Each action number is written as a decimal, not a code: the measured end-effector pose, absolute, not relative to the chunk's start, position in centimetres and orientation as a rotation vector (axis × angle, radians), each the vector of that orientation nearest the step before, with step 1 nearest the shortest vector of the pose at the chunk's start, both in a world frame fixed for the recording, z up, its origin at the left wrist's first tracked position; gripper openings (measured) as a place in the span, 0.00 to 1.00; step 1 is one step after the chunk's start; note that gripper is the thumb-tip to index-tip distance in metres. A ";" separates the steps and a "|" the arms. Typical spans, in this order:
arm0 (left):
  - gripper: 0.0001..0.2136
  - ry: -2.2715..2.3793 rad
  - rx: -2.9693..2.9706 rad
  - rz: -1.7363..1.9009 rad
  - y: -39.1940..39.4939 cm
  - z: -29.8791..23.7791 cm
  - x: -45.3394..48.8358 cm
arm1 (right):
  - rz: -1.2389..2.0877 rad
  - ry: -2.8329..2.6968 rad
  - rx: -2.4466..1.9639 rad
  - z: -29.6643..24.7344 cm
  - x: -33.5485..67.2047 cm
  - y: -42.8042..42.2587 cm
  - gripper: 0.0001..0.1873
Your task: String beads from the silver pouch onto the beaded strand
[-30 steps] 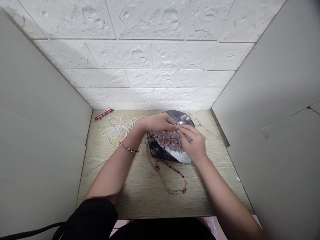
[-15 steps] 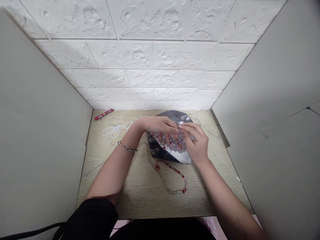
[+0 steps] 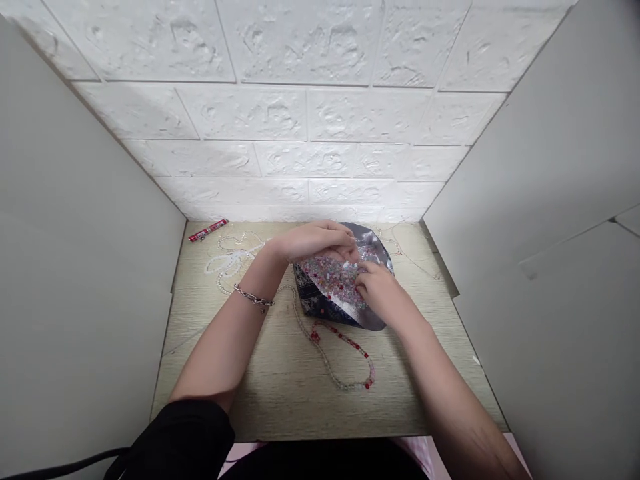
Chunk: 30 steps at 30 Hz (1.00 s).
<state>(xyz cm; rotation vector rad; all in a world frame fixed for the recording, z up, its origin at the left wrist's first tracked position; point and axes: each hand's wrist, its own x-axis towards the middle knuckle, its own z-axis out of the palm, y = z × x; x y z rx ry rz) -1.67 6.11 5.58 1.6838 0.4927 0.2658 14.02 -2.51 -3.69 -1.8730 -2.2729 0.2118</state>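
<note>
A dark pouch with a silvery lining [image 3: 371, 317] lies opened out on the table, with many small pink, red and clear beads [image 3: 327, 273] heaped on it. Over the far part of the heap, my left hand [image 3: 323, 241] is bent at the wrist with its fingers curled together; what they grip is too small to make out. My right hand [image 3: 379, 287] reaches down into the beads from the right, fingertips curled and pressed among them. A strand of red, pink and clear beads [image 3: 369, 373] loops on the table in front of the pouch.
White and clear bead strands [image 3: 233, 259] lie in coils at the left rear. A red narrow packet [image 3: 209, 230] rests near the back left corner. Thin thread [image 3: 417, 257] trails at the right rear. A white brick-patterned wall [image 3: 280, 160] and grey side panels enclose the table.
My right hand has come away from the left fingertips and moved down into the beads. My left hand has lifted slightly and stays above the pouch.
</note>
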 end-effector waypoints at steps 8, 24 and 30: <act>0.11 0.560 1.615 0.280 5.8 5.6 -1.4 | 0.133 -2.360 -1.929 -3.0 13.1 -2.8 0.12; 0.11 0.675 2.056 0.109 6.0 4.7 -0.6 | 0.309 -1.811 -1.701 -3.1 13.2 -2.3 0.11; 0.11 0.763 2.093 0.151 6.3 4.4 -0.8 | 0.793 -1.146 -1.323 -3.0 13.4 -2.0 0.11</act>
